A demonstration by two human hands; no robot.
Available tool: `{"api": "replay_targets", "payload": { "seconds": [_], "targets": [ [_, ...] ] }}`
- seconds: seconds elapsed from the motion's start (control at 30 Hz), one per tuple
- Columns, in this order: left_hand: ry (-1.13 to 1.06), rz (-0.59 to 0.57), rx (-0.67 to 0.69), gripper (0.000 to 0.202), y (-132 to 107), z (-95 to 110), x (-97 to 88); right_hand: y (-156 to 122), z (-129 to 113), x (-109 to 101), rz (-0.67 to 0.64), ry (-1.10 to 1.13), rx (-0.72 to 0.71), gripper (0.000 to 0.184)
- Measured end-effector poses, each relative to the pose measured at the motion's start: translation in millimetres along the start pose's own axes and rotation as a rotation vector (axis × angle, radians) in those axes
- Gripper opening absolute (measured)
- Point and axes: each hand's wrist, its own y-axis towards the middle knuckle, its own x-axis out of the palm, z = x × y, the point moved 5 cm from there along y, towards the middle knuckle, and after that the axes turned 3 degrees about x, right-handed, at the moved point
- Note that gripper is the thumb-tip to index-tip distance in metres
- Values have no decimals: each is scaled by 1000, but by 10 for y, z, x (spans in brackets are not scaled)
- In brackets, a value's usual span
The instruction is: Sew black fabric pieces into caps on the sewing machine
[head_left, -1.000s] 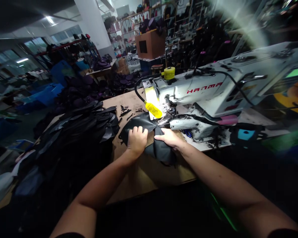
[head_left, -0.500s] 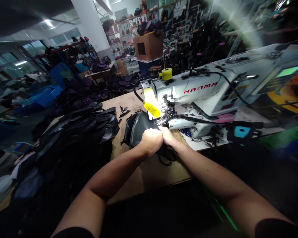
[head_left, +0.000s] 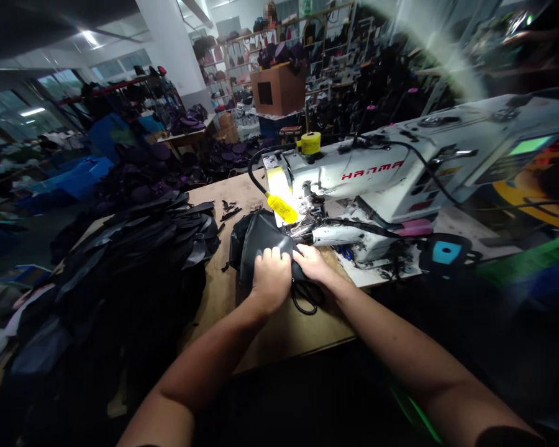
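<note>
A smooth black bag (head_left: 263, 231), leather-like and partly folded, lies under the lit head of a white sewing machine (head_left: 372, 164). My left hand (head_left: 272, 277) is closed on the bag's near side, knuckles up. Just to its right, my right hand (head_left: 311, 262) pinches the bag's edge close to the machine's narrow arm (head_left: 335, 233); the fingertips are partly hidden. Black cord loops (head_left: 306, 305) hang below the hands onto the wooden table (head_left: 279, 338). The needle point is lost in the lamp's glare.
A yellow lamp (head_left: 282, 209) on a bent neck reaches down beside the sewing head. Black cut pieces (head_left: 144, 261) are heaped on the left, and small scraps (head_left: 230, 210) lie behind the bag. A cardboard box (head_left: 279, 88) stands further back.
My left hand has moved a little left and down, turning from a fist against my right hand to a grip on the bag. The hands are now slightly apart. The view has shifted slightly.
</note>
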Motion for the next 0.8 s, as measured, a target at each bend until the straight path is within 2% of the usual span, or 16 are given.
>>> {"api": "replay_targets", "payload": {
  "seconds": [0.07,0.2,0.3,0.4,0.5,0.7,0.8],
  "targets": [
    [28,31,125,22,-76,-70,2,-65,17,3,19,7,2,28],
    [4,66,519,27,-31,-125,60,-116,-1,38,57,10,-4,27],
    [-13,62,650,29,95,-137,131,-63,-41,67,75,24,9,23],
    [-34,92,644,30,212,-128,174,47,-102,57,76,45,21,18],
    [-55,119,580,30,310,-139,211,145,-180,10,65,48,25,15],
    [-28,131,513,27,516,-234,365,146,-289,0,-65,234,214,17],
    [-48,148,522,31,583,-297,437,118,-347,21,-106,326,246,15]
  ]
}}
